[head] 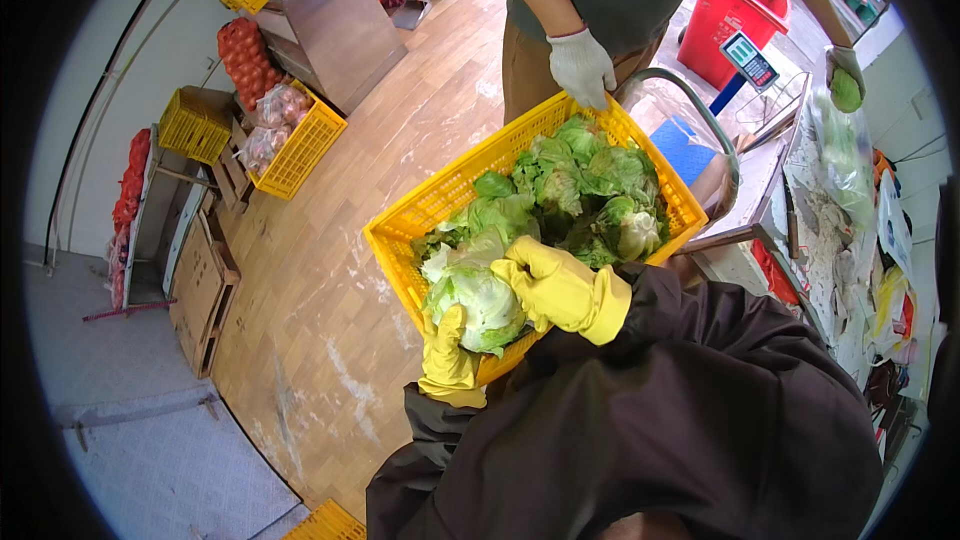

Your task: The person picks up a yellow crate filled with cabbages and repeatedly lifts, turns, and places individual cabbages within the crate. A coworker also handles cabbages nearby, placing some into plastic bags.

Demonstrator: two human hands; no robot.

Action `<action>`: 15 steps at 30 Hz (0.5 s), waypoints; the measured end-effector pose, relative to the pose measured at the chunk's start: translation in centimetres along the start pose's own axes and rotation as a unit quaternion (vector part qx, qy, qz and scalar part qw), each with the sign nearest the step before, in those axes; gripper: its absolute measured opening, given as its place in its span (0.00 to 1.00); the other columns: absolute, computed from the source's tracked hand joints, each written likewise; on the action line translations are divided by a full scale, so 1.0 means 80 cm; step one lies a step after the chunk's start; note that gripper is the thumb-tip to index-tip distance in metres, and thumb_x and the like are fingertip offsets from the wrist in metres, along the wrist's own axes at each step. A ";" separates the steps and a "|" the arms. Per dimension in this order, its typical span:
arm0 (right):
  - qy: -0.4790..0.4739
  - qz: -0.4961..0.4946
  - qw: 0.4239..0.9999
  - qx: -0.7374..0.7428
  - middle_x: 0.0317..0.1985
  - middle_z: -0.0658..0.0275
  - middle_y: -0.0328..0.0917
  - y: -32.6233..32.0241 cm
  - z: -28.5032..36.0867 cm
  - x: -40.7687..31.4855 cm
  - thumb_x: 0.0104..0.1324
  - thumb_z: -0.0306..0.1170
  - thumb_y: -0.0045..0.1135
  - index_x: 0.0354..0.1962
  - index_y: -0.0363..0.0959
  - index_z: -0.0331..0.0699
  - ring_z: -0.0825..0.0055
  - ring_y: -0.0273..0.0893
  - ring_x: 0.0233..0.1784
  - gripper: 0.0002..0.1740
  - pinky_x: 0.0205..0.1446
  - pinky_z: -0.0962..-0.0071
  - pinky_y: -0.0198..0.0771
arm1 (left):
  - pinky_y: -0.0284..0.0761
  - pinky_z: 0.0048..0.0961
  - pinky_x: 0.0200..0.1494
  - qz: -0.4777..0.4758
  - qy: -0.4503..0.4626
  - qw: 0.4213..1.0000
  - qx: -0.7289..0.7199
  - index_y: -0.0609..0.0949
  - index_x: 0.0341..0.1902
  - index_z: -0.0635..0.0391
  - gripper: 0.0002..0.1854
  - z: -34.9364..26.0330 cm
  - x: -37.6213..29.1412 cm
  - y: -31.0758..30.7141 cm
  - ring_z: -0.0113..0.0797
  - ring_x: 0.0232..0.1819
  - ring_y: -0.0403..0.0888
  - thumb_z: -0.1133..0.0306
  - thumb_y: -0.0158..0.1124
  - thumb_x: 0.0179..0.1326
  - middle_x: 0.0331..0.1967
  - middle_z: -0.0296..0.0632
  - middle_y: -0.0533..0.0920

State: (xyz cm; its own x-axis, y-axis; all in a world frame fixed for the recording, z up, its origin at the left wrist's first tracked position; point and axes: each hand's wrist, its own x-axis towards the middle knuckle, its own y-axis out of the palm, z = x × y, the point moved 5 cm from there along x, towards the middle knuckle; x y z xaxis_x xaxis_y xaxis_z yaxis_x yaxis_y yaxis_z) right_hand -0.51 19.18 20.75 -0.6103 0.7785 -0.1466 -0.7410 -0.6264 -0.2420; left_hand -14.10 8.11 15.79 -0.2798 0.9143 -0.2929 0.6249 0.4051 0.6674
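Observation:
A pale head of lettuce (474,300) rests at the near left end of a yellow plastic crate (442,195). My left hand (450,352), in a yellow glove, grips it from the lower left. My right hand (559,289), gloved the same way, has its fingers curled against the lettuce's right side. Behind it, more lettuce (559,180) with darker, partly browned outer leaves fills the crate. The undersides of the held head and most of my left fingers are hidden.
Opposite me, a co-worker's white-gloved hand (581,66) holds the crate's far rim; their other hand holds a green vegetable (846,90). A scale display (750,60) and red bin (731,22) stand right. Bagged produce fills another yellow crate (304,150) to the left.

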 end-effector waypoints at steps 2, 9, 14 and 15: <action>0.155 0.053 0.978 0.126 0.22 0.64 0.71 0.004 -0.035 0.003 0.70 0.32 0.54 0.33 0.68 0.39 0.74 0.73 0.18 0.08 0.20 0.72 0.69 | 0.68 0.47 0.70 0.035 0.009 0.999 0.020 0.65 0.73 0.54 0.37 -0.003 -0.001 0.005 0.45 0.67 0.72 0.52 0.65 0.65 0.67 0.45 0.72; 0.020 -0.035 0.999 -0.034 0.32 0.52 0.78 -0.011 -0.007 -0.026 0.69 0.46 0.60 0.49 0.70 0.32 0.63 0.78 0.29 0.25 0.36 0.69 0.75 | 0.72 0.47 0.67 -0.039 0.077 0.996 0.017 0.65 0.72 0.53 0.35 0.001 0.009 0.000 0.46 0.65 0.73 0.56 0.66 0.66 0.65 0.44 0.73; -0.041 -0.011 0.994 -0.099 0.37 0.52 0.78 0.020 0.002 -0.023 0.65 0.39 0.66 0.46 0.70 0.34 0.62 0.81 0.40 0.21 0.42 0.67 0.75 | 0.78 0.46 0.59 -0.089 0.184 0.976 0.078 0.66 0.71 0.51 0.33 0.001 0.012 -0.008 0.43 0.60 0.77 0.64 0.68 0.64 0.62 0.43 0.76; -0.071 -0.002 0.995 -0.071 0.34 0.55 0.77 0.022 0.001 -0.022 0.65 0.36 0.64 0.43 0.69 0.35 0.65 0.80 0.35 0.16 0.37 0.68 0.73 | 0.78 0.44 0.60 -0.119 0.168 0.976 0.066 0.67 0.70 0.49 0.32 0.003 0.011 -0.014 0.42 0.60 0.77 0.67 0.69 0.64 0.62 0.43 0.75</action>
State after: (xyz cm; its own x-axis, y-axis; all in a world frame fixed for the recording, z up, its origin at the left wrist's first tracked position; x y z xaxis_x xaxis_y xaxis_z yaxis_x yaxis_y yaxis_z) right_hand -0.75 16.67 20.65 -0.6483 0.7613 -0.0103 -0.7029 -0.6036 -0.3762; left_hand -14.84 8.42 14.61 -0.6386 0.7498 -0.1731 0.5952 0.6239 0.5065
